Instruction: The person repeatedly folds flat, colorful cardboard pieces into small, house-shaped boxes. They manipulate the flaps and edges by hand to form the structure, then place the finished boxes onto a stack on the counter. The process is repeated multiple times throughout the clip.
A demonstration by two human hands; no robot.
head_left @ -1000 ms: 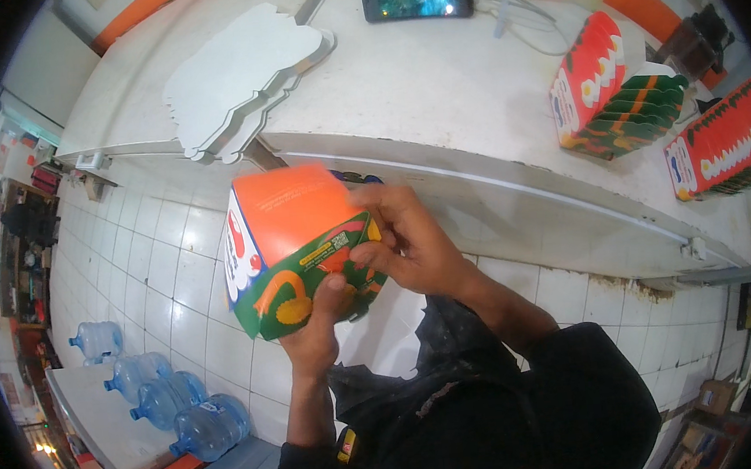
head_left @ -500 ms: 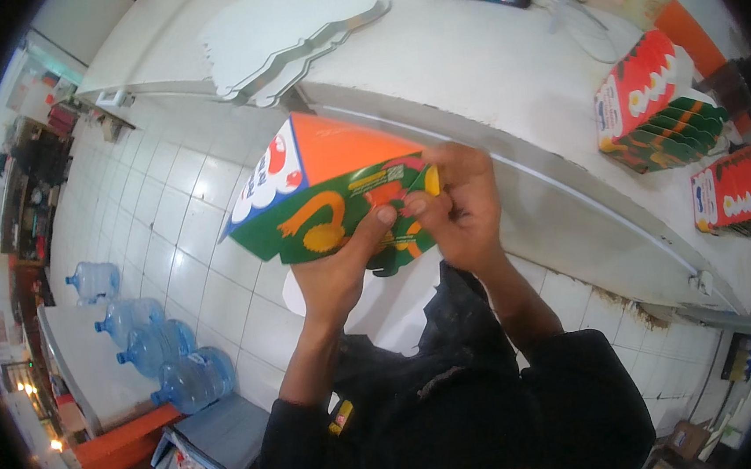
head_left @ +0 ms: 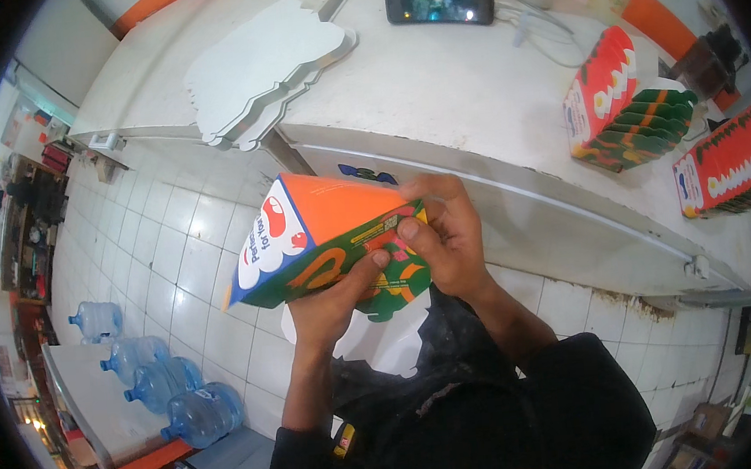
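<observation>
A printed cardboard food box [head_left: 338, 209], orange, green and white with blue edging, is held up in front of me, partly folded. My left hand [head_left: 332, 304] grips its lower green side, thumb pressed on the panel and fingers hidden beneath. My right hand [head_left: 446, 233] pinches the box's right corner between thumb and fingers, by a small yellow flap. Behind the hands, flat white sheets [head_left: 393, 339] lie over my lap.
On the white counter [head_left: 434, 80] rest a stack of flat white card blanks [head_left: 265, 67], a phone [head_left: 438, 2] with a cable, and nested red-green boxes [head_left: 635, 113] beside another such stack [head_left: 727, 163]. Blue water bottles [head_left: 200, 416] and a grey bin [head_left: 226, 467] stand at lower left.
The box has tipped and dropped slightly, with both hands still on it. My right hand has moved a little down and left. The whole view has shifted slightly.
</observation>
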